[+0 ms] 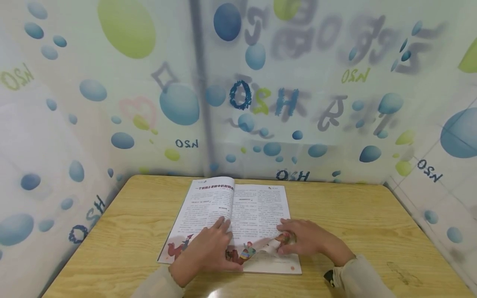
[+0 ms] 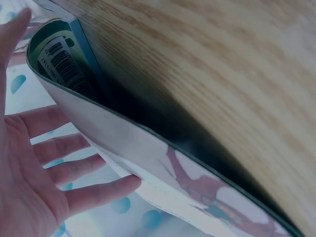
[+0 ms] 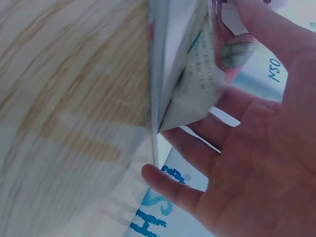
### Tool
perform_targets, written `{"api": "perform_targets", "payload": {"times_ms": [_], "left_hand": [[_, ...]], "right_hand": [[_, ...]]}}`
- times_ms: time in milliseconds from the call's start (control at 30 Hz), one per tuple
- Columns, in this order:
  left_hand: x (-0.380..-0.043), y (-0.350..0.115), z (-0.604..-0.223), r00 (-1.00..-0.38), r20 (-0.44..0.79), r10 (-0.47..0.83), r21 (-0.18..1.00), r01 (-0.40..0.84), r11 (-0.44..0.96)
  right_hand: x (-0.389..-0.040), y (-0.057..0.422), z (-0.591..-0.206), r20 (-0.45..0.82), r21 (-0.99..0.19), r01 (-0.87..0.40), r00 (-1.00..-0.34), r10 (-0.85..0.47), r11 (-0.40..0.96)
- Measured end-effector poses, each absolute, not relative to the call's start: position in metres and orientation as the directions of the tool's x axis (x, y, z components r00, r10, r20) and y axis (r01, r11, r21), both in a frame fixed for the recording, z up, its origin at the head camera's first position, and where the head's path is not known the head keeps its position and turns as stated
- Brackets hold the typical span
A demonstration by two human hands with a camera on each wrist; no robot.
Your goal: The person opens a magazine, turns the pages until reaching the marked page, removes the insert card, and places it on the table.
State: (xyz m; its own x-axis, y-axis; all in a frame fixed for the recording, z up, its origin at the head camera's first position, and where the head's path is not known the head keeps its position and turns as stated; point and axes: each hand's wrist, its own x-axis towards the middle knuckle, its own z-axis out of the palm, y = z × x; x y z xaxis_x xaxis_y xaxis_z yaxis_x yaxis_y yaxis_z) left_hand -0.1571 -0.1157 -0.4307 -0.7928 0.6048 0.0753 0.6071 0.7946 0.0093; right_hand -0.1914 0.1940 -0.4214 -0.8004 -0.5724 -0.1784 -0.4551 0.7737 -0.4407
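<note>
An open magazine lies on the wooden table, text and small cartoon figures printed on its pages. My left hand rests on the left page and the centre fold with its fingers extended. In the left wrist view the left hand has its fingers spread against the magazine, whose green cover bows up beside a barcode. At the right side, my right hand holds a lifted, curled page by its lower outer part. The right wrist view shows that page bent against the fingers of the right hand.
The yellow wood-grain table extends on both sides of the magazine. Behind it hangs a pale curtain printed with blue and green spots and lettering. A small black item shows at the right cuff.
</note>
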Motion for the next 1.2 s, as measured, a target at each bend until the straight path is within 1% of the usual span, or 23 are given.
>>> {"api": "perform_targets", "payload": {"times_ms": [233,467,633,733,833,933,1067,1133,1200], "left_hand": [[-0.157,-0.115,-0.431,-0.772,0.115,0.625,-0.043,0.624,0.78],[-0.159,-0.115,-0.431,-0.758,0.143,0.636,-0.103,0.628,0.771],[-0.161,-0.116,-0.431,-0.727,0.203,0.656,-0.146,0.64,0.754],[-0.161,-0.117,-0.43,-0.702,0.237,0.672,-0.142,0.659,0.739],[-0.162,-0.117,-0.428,-0.653,0.272,0.707,-0.129,0.703,0.699],[-0.163,-0.115,-0.425,-0.566,0.305,0.766,-0.129,0.772,0.622],[-0.163,-0.111,-0.423,-0.449,0.33,0.83,-0.195,0.828,0.525],[-0.163,-0.109,-0.424,-0.422,0.33,0.844,-0.237,0.829,0.507],[-0.162,-0.107,-0.425,-0.42,0.321,0.849,-0.263,0.822,0.506]], "right_hand": [[-0.195,0.195,-0.42,-0.222,-0.467,-0.427,-0.791,-0.57,0.774],[-0.197,0.204,-0.42,-0.245,-0.506,-0.441,-0.75,-0.614,0.741],[-0.196,0.21,-0.413,-0.237,-0.563,-0.428,-0.736,-0.634,0.707],[-0.197,0.214,-0.407,-0.219,-0.607,-0.399,-0.747,-0.628,0.687],[-0.198,0.218,-0.403,-0.193,-0.636,-0.379,-0.765,-0.615,0.672],[-0.198,0.22,-0.402,-0.185,-0.655,-0.356,-0.779,-0.599,0.666],[-0.198,0.22,-0.403,-0.195,-0.669,-0.323,-0.793,-0.577,0.669],[-0.197,0.22,-0.405,-0.2,-0.668,-0.309,-0.801,-0.564,0.677],[-0.197,0.219,-0.407,-0.199,-0.664,-0.299,-0.812,-0.549,0.685]]}}
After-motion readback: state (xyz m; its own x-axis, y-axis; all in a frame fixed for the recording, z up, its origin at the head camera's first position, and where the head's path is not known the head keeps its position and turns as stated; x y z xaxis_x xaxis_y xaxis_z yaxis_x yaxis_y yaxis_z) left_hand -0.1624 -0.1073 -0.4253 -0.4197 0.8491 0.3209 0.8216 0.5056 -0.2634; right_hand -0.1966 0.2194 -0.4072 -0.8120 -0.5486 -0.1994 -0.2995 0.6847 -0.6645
